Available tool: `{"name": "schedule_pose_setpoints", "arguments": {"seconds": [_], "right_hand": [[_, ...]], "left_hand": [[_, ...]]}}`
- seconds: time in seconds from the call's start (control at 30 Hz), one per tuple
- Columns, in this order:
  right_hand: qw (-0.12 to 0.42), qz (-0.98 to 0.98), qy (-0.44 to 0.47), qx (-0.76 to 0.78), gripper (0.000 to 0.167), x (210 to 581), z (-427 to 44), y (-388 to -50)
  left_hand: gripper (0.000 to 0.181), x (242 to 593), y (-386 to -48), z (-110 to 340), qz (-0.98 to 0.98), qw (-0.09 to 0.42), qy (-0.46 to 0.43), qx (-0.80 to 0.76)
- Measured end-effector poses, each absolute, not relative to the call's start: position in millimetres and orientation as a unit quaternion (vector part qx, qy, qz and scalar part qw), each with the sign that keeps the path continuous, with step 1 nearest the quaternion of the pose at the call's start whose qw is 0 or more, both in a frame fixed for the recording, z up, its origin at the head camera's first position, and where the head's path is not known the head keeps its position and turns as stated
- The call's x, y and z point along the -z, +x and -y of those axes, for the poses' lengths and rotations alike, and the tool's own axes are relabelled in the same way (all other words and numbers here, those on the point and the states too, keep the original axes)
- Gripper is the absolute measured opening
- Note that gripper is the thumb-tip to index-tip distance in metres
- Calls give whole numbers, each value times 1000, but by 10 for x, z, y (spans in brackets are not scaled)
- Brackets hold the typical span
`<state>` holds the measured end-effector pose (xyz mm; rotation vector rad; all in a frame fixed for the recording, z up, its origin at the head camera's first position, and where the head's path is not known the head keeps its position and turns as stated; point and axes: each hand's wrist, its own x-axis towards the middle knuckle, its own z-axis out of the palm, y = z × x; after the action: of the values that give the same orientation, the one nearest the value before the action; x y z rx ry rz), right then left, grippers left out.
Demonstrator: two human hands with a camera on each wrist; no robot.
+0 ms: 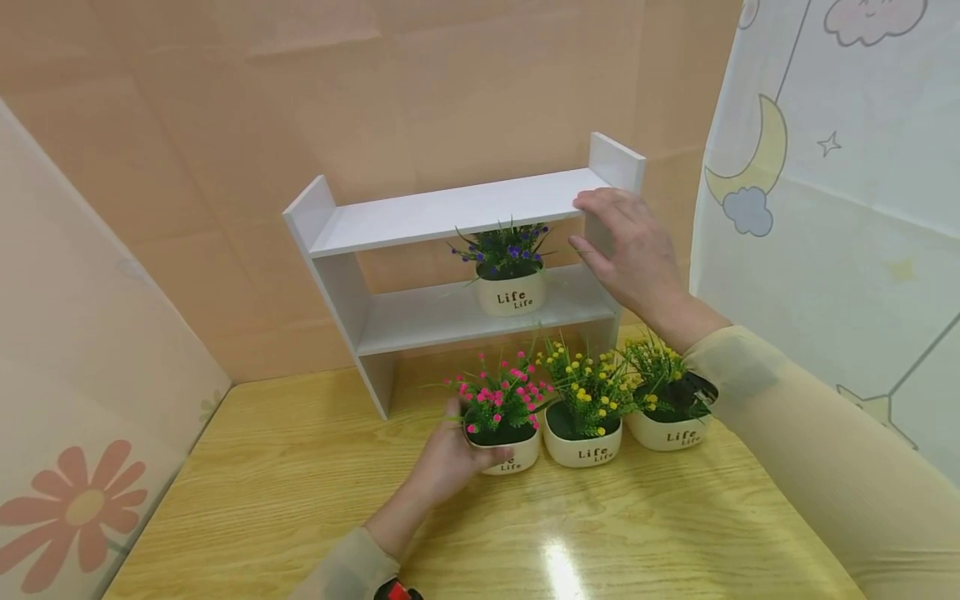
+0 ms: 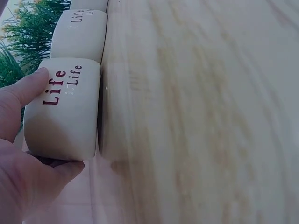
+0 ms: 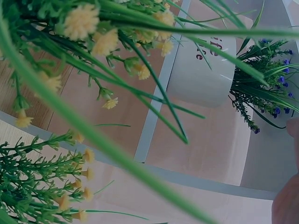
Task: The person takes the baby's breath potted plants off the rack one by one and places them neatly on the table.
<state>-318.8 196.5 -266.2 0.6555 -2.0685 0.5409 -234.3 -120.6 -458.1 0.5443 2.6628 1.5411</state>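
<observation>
My left hand [image 1: 446, 454] grips a cream pot with pink flowers [image 1: 501, 400], thumb across the front and fingers round its side. In the left wrist view this pot [image 2: 70, 121] stands at or just over the table; I cannot tell if it touches. My right hand [image 1: 630, 246] is at the right end of the white shelf's top board [image 1: 465, 208], its fingers lightly bent at the front edge, holding nothing. A pot with purple flowers [image 1: 512, 292] stands on the middle board, left of that hand; the right wrist view shows the same pot [image 3: 201, 79].
Two pots with yellow flowers, one in the middle [image 1: 582, 442] and one at the right [image 1: 670, 429], stand on the wooden table [image 1: 300, 500] before the shelf. The right forearm passes over the rightmost. A patterned cloth [image 1: 840, 250] hangs at the right.
</observation>
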Motion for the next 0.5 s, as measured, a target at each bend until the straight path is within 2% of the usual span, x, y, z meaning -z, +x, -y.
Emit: {"name": "schedule_pose_setpoints", "arguments": {"seconds": [0.5], "right_hand": [[435, 835, 260, -215, 51, 2669, -1960, -3199]], "left_hand": [[105, 4613, -2305, 1202, -849, 9, 176, -498]]}}
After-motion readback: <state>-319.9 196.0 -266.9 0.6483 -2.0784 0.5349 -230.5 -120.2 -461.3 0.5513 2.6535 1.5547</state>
